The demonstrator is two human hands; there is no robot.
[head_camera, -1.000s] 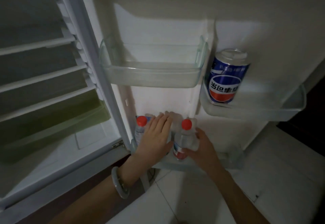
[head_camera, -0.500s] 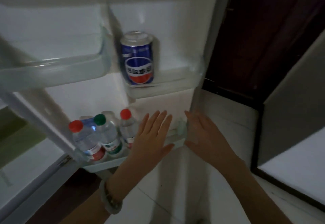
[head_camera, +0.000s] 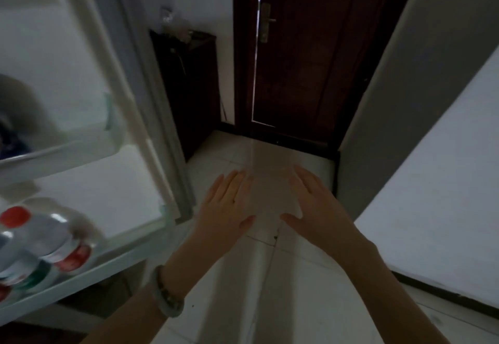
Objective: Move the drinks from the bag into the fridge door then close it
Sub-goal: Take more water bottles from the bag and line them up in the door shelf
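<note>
Hands hover flat and empty over the floor tiles [head_camera: 270, 303], left hand [head_camera: 226, 208] beside right hand [head_camera: 318, 206], fingers spread. Water bottles [head_camera: 54, 243] stand in the fridge door shelf [head_camera: 108, 265], left of the left hand.

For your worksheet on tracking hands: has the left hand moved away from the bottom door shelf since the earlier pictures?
Yes. The left hand has left the bottom door shelf and its bottles, and now hovers open, off the fridge door's outer edge, above the floor tiles.

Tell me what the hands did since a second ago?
Both hands let go of the bottles and pulled back from the fridge door. The left hand and right hand now hover open over the floor, holding nothing. The view swung right toward the dark door. The bottles stayed in the bottom door shelf.
</note>
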